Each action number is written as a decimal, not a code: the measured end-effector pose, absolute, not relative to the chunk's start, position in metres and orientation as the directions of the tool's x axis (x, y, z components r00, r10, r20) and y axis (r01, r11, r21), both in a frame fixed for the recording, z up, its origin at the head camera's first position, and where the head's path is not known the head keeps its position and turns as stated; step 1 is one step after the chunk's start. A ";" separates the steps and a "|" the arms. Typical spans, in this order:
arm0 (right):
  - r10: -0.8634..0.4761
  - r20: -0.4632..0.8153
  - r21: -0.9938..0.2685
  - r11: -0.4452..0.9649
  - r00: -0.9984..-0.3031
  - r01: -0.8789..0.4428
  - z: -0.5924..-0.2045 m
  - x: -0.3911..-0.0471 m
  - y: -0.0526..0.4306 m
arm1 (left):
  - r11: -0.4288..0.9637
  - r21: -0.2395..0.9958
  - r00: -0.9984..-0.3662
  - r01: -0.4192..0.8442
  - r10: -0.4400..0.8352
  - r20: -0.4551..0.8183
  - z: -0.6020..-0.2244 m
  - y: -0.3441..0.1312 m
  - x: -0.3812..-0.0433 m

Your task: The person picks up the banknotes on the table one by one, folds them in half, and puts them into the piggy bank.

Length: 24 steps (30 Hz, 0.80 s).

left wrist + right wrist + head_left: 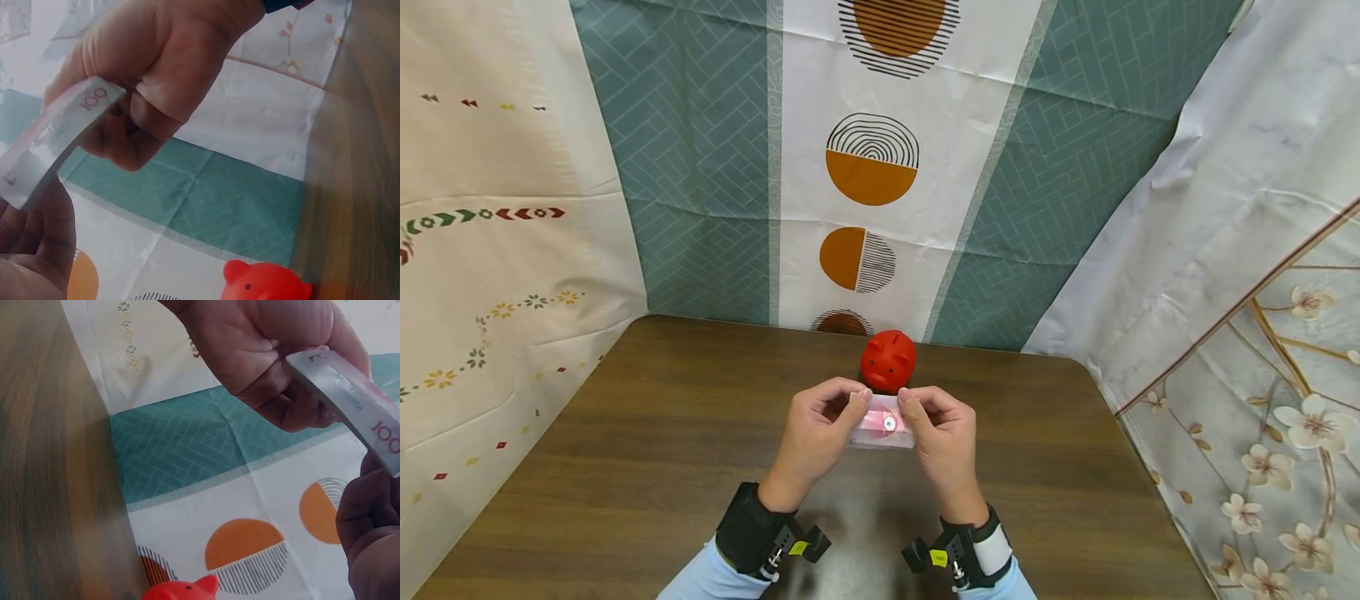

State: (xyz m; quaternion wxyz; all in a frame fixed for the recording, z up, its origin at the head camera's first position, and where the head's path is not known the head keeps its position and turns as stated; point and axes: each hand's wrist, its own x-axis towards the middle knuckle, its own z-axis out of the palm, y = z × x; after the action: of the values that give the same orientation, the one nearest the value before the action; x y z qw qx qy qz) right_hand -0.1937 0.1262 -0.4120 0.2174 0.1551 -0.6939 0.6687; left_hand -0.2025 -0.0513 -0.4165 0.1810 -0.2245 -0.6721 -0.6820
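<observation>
Both hands hold a small folded banknote (880, 425), pink and whitish, level above the table in the head view. My left hand (814, 429) pinches its left end, thumb on top, and my right hand (946, 437) pinches the right end the same way. A printed 100 shows on the banknote (62, 134) in the left wrist view; the banknote (350, 394) bends slightly in the right wrist view. Just beyond the hands stands a red piggy bank (888, 362), its snout facing me, its slot on top. Neither hand visibly touches it.
A brown wooden table (715, 417) lies under the hands. Behind its far edge hangs a teal and white patterned curtain (707, 150). Embroidered cloth (497, 333) hangs on the left, and a flowered white cloth (1247, 400) on the right.
</observation>
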 end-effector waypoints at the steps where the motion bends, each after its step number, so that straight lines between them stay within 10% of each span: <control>1: 0.069 0.505 -0.863 0.060 -0.860 -0.502 -0.412 -0.194 0.126 | -0.032 0.832 -0.830 0.554 0.054 0.555 -0.417 -0.051 -0.202; 24: -0.054 0.560 -0.820 0.102 -0.827 -0.563 -0.411 -0.192 0.124 | -0.106 0.790 -0.781 0.603 0.121 0.612 -0.419 -0.048 -0.202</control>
State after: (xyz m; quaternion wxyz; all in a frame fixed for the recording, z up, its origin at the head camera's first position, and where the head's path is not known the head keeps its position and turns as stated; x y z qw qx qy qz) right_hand -0.1917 0.1239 -0.4109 0.2005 0.2157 -0.7148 0.6343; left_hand -0.2022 -0.0482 -0.4191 0.1751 -0.2807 -0.6454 -0.6885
